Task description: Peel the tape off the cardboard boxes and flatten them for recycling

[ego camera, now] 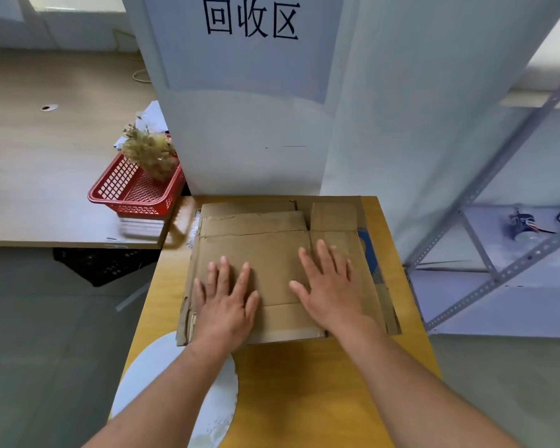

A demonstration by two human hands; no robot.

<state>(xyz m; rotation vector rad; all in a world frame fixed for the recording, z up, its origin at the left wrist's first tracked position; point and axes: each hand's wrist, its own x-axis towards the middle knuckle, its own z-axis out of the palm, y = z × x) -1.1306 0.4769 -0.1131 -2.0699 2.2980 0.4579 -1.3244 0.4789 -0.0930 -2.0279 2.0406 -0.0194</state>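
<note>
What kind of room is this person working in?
Probably a recycling corner of an office or storeroom: a white sign with black characters meaning "recycling area" hangs above the yellow wooden table, flattened brown cardboard boxes lie stacked on it, and a grey perforated metal shelf rack stands beside.

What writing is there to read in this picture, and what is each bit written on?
"回收区": large black characters on the white sheet hanging behind the flattened cardboard stack.
Blue print on a cardboard piece showing at the right edge of that stack: mostly covered, not readable.
No other writing can be made out.
</note>
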